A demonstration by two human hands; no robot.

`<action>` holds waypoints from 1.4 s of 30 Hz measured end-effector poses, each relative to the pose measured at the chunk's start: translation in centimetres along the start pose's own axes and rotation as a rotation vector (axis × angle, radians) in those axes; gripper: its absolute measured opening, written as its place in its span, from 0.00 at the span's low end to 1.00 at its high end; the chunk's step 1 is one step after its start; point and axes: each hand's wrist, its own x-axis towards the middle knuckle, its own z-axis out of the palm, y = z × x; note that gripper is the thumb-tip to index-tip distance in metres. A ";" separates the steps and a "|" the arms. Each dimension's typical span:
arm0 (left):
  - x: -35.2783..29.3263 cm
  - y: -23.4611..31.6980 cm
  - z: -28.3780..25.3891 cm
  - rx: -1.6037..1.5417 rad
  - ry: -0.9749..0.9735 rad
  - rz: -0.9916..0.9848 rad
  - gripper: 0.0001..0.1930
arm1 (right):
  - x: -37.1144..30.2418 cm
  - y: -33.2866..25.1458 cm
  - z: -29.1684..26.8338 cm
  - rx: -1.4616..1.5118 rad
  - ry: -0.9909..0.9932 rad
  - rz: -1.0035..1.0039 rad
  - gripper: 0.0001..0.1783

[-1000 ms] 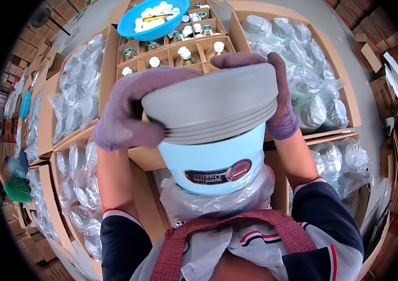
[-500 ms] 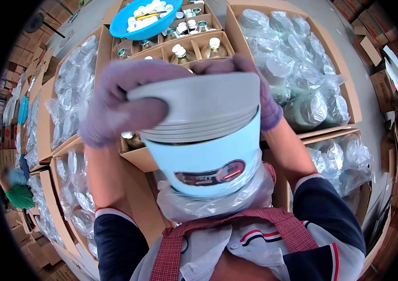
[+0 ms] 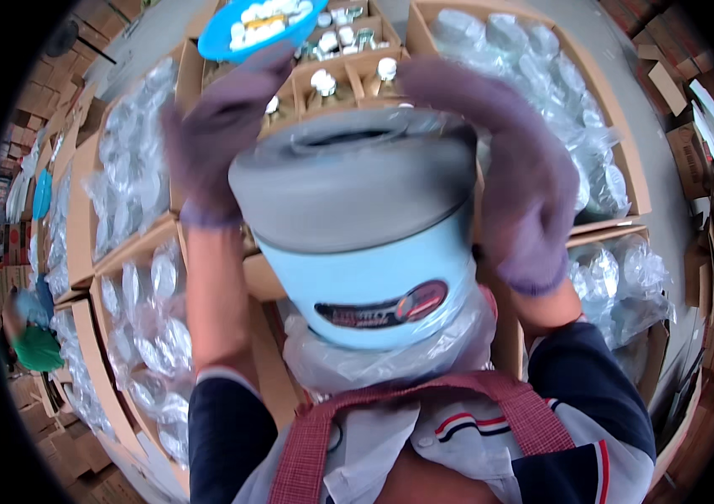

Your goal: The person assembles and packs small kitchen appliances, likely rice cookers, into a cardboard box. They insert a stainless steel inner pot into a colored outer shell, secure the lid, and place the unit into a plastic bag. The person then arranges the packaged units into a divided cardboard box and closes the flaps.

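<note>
In front of my chest stands a light blue pot-shaped vessel (image 3: 357, 281) with a dark oval label, its base in a crumpled clear plastic bag (image 3: 390, 361). A grey lid (image 3: 340, 197) sits on its rim, blurred by motion, with a dark handle-like part on top. Beside the lid's left edge my gloved left hand (image 3: 227, 130) is raised with its fingers apart, off the lid. My gloved right hand (image 3: 529, 181) curves around the lid's right side, fingers spread; whether it touches the lid I cannot tell. Both purple gloves hold nothing.
Beyond the vessel a divided carton (image 3: 344, 76) holds white-capped bottles, with a blue basin (image 3: 264, 34) of white caps on it. Cartons of bagged clear items stand at right (image 3: 533, 109) and left (image 3: 134, 160). A person in green (image 3: 38, 349) is far left.
The grey lid has come down level onto the blue vessel. Both hands have let go of it and moved apart, the left upward, the right outward to the right.
</note>
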 end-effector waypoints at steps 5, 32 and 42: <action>-2.6 -1.3 3.0 -0.026 -0.188 0.055 0.26 | -3.6 2.6 -0.2 0.359 -0.010 0.209 0.13; -5.0 6.0 7.8 0.680 -0.044 -0.089 0.09 | -5.6 1.5 -0.2 0.419 0.044 0.298 0.20; -4.7 3.2 1.6 0.531 0.245 -0.214 0.16 | -3.0 0.0 -0.4 0.287 0.056 0.297 0.42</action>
